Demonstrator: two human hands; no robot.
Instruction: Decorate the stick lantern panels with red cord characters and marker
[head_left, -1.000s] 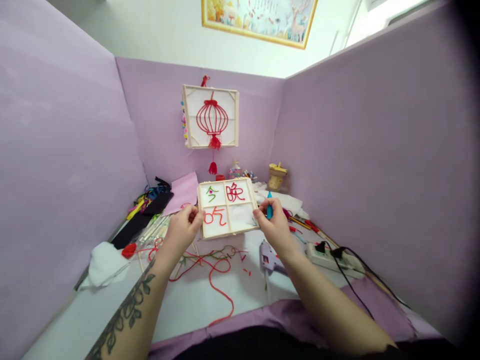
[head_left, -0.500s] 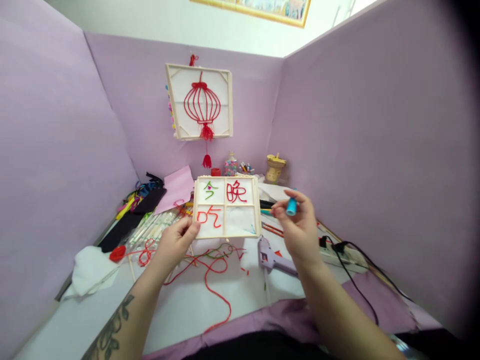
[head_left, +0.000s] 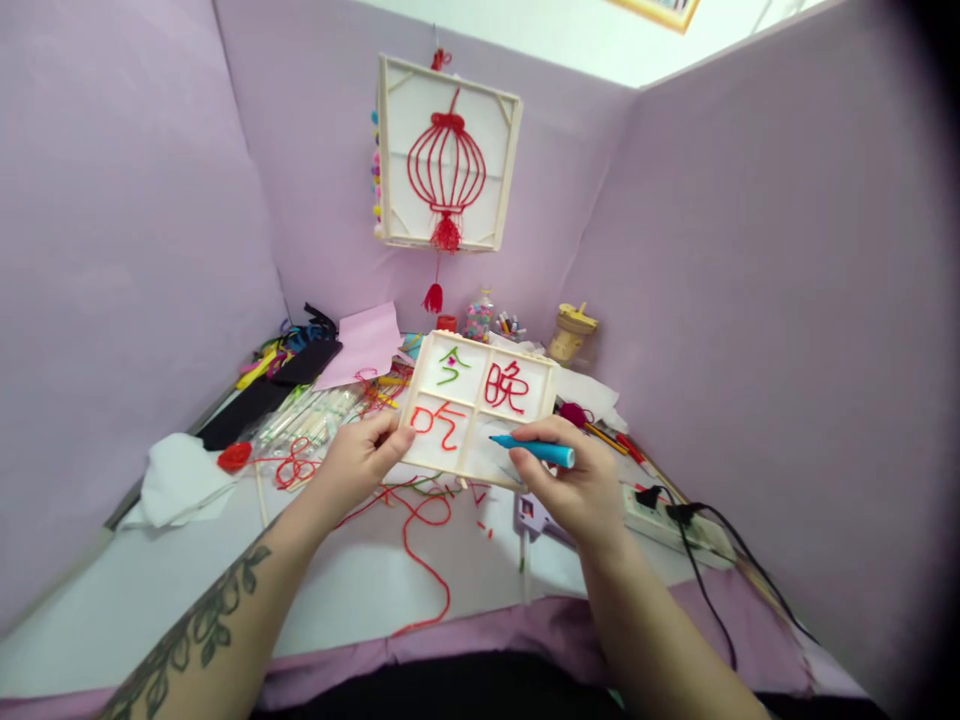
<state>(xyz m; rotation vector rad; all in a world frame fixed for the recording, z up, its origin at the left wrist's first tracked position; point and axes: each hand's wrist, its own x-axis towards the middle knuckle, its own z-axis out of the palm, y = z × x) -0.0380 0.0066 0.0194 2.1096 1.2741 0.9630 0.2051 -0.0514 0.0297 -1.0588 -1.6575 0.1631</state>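
Observation:
My left hand is closed on the lower left side of a wooden-framed panel, which is split into four panes and held up above the table. Green, dark red and orange-red characters made of yarn fill three of its panes. In my right hand is a blue marker, held between thumb and fingers. Its dark tip points left at the lower right pane; whether it touches the surface I cannot tell. My right fingers partly cover that pane. Red yarn lies loose below the panel.
A purple glue gun lies under my right hand. To the right is a power strip with black cables. A lantern-decorated frame hangs at the back. White cloth and packed sticks lie left.
My right hand has brought the marker left, over the panel's lower right pane, with its tip now pointing at it. The panel has tilted clockwise. The camera view has shifted.

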